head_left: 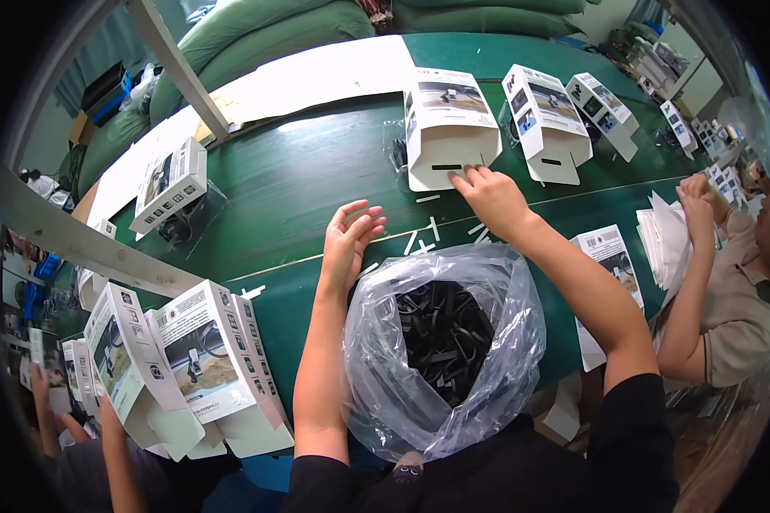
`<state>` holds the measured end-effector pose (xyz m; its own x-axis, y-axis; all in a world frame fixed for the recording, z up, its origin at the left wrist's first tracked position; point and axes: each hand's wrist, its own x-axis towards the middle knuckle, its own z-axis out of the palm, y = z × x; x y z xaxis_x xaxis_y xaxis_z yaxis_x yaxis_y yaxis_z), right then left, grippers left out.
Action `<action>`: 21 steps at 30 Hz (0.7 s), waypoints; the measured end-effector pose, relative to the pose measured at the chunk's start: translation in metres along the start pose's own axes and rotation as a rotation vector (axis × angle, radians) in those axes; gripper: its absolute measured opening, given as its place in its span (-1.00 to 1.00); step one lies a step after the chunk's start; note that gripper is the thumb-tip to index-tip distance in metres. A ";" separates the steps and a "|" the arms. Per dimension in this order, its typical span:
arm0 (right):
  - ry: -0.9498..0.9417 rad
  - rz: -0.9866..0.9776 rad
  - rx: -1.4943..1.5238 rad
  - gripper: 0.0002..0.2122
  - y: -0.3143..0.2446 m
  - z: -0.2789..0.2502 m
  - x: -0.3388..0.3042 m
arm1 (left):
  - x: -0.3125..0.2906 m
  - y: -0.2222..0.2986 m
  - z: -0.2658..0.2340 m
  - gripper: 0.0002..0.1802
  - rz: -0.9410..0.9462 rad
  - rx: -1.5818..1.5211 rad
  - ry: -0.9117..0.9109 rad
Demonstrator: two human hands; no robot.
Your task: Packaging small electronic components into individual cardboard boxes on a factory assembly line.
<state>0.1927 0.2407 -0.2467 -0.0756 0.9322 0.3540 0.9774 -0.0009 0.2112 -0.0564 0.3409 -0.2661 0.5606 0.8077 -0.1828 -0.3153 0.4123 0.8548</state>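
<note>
Reaching past a plastic bag (pixel 515 342), the right hand (pixel 493 197) touches a carton (pixel 450 120), grip unclear; the left hand (pixel 349 241) hovers loosely spread.

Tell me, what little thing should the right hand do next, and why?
Perhaps the right hand should draw the box closer: its fingers are at the box's flap, and the left hand looks empty, so it could help.

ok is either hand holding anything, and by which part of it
The left hand holds nothing. The right hand is at the open flap of a white box; whether it grips cannot be told.
</note>
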 end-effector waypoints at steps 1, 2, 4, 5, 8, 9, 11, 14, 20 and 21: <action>0.024 -0.001 0.022 -0.71 0.004 0.005 -0.005 | 0.000 0.001 0.000 -0.63 0.003 -0.012 0.005; 0.048 -0.003 0.043 -0.71 0.010 0.008 -0.010 | 0.002 0.001 0.000 -0.63 0.006 -0.026 0.012; 0.050 0.006 0.123 -0.71 0.012 -0.006 -0.018 | -0.001 0.003 -0.004 -0.66 0.040 -0.042 0.034; 0.083 -0.003 0.157 -0.71 0.015 -0.009 -0.024 | -0.001 0.004 -0.004 -0.66 0.057 -0.042 0.055; 0.159 0.022 0.292 -0.70 0.012 -0.045 -0.033 | -0.001 0.003 -0.010 -0.69 0.076 -0.113 0.076; 0.204 0.035 0.370 -0.68 0.008 -0.068 -0.033 | -0.001 0.002 -0.014 -0.69 0.101 -0.130 0.081; 0.252 -0.026 0.551 -0.73 -0.008 -0.104 -0.036 | 0.001 -0.001 -0.024 -0.70 0.147 -0.147 0.139; 0.094 -0.262 0.712 -0.80 -0.037 -0.136 -0.064 | 0.002 -0.002 -0.031 -0.72 0.197 -0.187 0.185; -0.273 -0.531 0.625 -0.87 -0.081 -0.131 -0.071 | 0.003 0.002 -0.033 -0.74 0.244 -0.218 0.217; -0.317 -0.559 0.583 -0.87 -0.081 -0.129 -0.071 | 0.003 0.003 -0.034 -0.74 0.247 -0.218 0.223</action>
<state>0.0936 0.1279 -0.1711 -0.6013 0.7976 0.0487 0.7651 0.5922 -0.2529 -0.0816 0.3586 -0.2809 0.2753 0.9555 -0.1058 -0.5889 0.2546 0.7671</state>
